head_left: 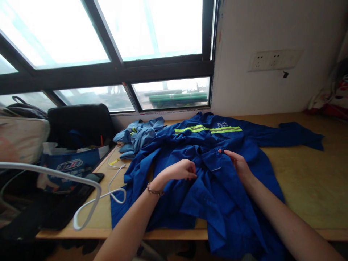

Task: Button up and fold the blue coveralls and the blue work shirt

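A dark blue work jacket (174,156) with yellow-and-grey reflective stripes and a white chest print lies spread across the table. My right hand (239,165) pinches an edge of blue cloth between thumb and fingers, lifting it a little. Beside it, my left hand (186,170) is closed with the fingers curled down against the blue cloth; what the fingertips hold is hidden. Folds of the same blue cloth hang over the table's front edge between my arms. Whether the cloth in my right hand belongs to the jacket or is a separate garment, I cannot tell.
A crumpled light blue garment (143,134) lies at the left back of the wooden table (310,181). A white cable (96,192) loops over the left side. Bags, one a blue printed bag (72,166), stand further left. Wall sockets (274,59) are at the right.
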A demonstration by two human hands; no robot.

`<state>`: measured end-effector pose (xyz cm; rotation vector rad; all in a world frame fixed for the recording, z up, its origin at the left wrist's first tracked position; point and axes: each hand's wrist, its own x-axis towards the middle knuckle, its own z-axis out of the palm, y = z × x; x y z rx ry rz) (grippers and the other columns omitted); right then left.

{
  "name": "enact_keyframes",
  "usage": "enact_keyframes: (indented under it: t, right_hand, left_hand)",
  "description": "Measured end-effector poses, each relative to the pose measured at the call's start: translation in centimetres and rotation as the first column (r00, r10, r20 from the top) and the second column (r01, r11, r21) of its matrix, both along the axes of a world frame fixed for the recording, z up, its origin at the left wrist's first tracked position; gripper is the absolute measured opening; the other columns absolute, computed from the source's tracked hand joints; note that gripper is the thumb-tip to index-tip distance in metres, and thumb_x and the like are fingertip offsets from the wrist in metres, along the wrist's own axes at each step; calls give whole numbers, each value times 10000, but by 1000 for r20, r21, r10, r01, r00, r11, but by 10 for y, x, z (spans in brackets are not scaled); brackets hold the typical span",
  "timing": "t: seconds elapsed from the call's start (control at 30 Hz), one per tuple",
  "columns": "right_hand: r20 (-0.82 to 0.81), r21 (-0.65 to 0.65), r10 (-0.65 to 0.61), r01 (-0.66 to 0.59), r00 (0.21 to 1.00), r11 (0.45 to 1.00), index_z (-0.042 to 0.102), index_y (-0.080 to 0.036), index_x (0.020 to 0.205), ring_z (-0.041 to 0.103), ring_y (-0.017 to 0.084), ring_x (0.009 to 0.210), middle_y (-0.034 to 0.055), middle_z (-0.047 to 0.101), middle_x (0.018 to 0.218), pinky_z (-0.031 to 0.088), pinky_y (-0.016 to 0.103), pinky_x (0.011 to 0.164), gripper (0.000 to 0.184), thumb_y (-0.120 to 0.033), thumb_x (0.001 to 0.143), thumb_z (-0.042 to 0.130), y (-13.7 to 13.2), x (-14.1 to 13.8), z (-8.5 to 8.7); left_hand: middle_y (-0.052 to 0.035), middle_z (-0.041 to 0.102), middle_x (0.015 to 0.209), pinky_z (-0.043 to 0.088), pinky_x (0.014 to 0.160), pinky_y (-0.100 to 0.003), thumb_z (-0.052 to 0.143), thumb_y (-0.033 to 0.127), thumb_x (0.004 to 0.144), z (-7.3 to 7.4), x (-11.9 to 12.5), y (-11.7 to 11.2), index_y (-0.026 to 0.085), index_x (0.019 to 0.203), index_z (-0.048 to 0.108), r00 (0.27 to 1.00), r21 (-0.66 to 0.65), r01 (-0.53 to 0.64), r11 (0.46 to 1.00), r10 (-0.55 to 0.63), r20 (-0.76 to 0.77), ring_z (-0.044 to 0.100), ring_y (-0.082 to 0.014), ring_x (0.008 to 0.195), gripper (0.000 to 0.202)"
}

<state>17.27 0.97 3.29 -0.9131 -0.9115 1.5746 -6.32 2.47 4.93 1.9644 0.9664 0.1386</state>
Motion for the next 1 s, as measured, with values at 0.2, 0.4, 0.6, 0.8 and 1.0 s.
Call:
enact_keyframes:
  t: [0.2,0.4,0.6,0.8,1.0]
  right_hand:
    - [209,-199,617,-584,759,787,577,-107,612,532,93,414,13,588,523,424,206,426,206,-308,647,608,-31,-39,-16]
    - [83,-220,434,-409,897,886,578,-122,622,455,57,374,-19,540,478,350,172,376,147,-263,667,576,-23,-39,-22]
    - [-242,-126,226,-262,943,957,663,-119,778,501,80,471,21,589,544,389,183,455,204,-216,693,505,-14,-26,-8]
    - [-83,50,284,-281,955,958,672,-102,829,562,117,546,69,639,635,424,209,496,230,-191,677,524,-20,-31,-10]
    - [101,35,186,-191,977,981,674,-111,834,603,146,605,83,656,702,475,244,553,262,-302,660,634,-20,-32,-10]
  left_hand:
    - [-62,635,649,439,449,-193,584,316,721,20,-5,-3,143,793,478,886,-523,-46,851,276,372,572,-115,483,215]
    - [-125,658,751,502,543,-215,637,249,697,15,1,-3,133,791,449,772,-632,-18,775,413,483,644,-173,636,240]
    - [-137,660,756,518,588,-260,632,233,699,3,16,-9,130,779,437,753,-640,-60,766,456,474,650,-212,688,234]
    - [-115,655,724,517,575,-269,634,239,693,0,21,-11,141,785,419,721,-579,-82,811,449,527,651,-218,667,253]
    - [-75,635,681,518,535,-278,679,278,640,-2,23,-12,126,752,455,711,-515,-138,846,447,543,645,-210,602,293]
